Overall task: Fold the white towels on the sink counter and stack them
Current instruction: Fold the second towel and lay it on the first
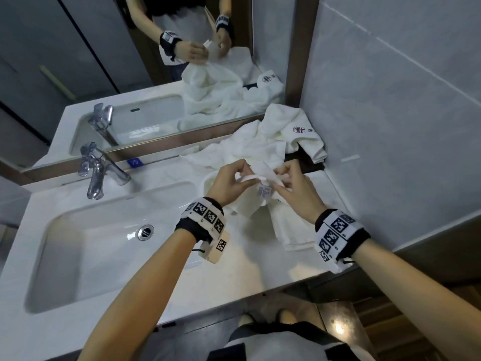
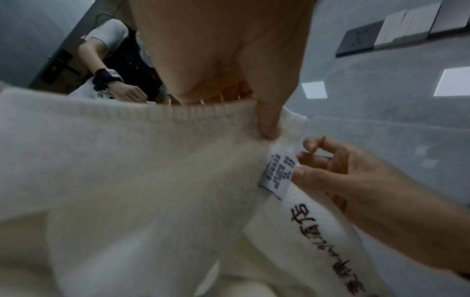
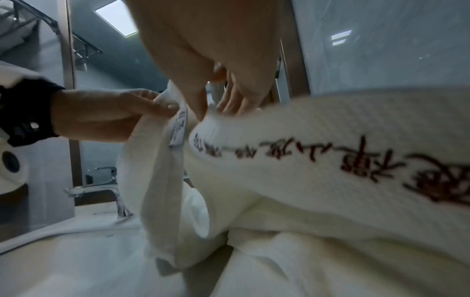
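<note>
Both hands lift one white towel [image 1: 263, 204] off the worktop [image 1: 234, 264] right of the sink, left hand [image 1: 229, 183] and right hand [image 1: 294, 188] fingers pinching its top hem beside the care label [image 2: 278, 172]; best to slide the pinches apart to opposite corners, hem taut, before folding.
</note>
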Tool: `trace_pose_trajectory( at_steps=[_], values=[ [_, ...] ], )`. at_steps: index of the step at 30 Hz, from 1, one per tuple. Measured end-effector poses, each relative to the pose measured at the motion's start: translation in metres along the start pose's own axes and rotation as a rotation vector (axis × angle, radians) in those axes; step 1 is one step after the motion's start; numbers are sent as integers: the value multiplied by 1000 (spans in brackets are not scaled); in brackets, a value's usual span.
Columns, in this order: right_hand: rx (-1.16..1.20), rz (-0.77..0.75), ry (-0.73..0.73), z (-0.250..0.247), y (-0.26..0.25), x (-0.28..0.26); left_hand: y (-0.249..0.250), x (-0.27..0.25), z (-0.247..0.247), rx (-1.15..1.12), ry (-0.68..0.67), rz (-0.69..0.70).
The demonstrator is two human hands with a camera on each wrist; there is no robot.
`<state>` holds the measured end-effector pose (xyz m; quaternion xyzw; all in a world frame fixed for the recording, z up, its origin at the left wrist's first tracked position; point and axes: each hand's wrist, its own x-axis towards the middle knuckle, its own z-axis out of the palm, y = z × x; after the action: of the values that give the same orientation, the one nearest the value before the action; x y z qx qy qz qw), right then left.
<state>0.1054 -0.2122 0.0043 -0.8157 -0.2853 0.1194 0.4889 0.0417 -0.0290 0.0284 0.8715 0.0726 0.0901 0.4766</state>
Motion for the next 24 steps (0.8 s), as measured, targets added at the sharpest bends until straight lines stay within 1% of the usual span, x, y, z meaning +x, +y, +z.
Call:
trace_pose_trajectory(
  at_steps=[2,4,5,7,8,10,11,13,16,18,20,22,24],
  values=[
    [4,-81,115,-2,-9,-4,10,2,-2,-30,79,-11],
    [-59,-192,166,-1,-15,-5,24,8,-5,-28,142,23],
    [-90,-209,170,0,-18,-4,33,12,-8,-23,156,50],
    [-88,-172,180,-1,-22,-2,52,19,-13,0,173,99],
    [-44,-146,201,-1,-24,0,62,22,-15,9,183,114],
    [49,-115,247,-4,-27,3,78,26,-18,-17,216,113],
    [56,-101,253,-5,-28,5,85,29,-19,-49,238,104],
    [61,-46,206,-9,-30,9,97,32,-23,-111,263,77],
    [192,25,131,-17,-33,16,115,34,-32,-180,214,73],
    [227,36,0,-20,-31,20,125,34,-38,-204,200,81],
    [213,24,-138,-19,-26,21,132,34,-45,-229,212,72],
    [158,12,-189,-18,-20,21,133,34,-53,-250,253,64],
    [103,47,-205,-17,-12,22,130,32,-64,-282,309,59]
  ],
)
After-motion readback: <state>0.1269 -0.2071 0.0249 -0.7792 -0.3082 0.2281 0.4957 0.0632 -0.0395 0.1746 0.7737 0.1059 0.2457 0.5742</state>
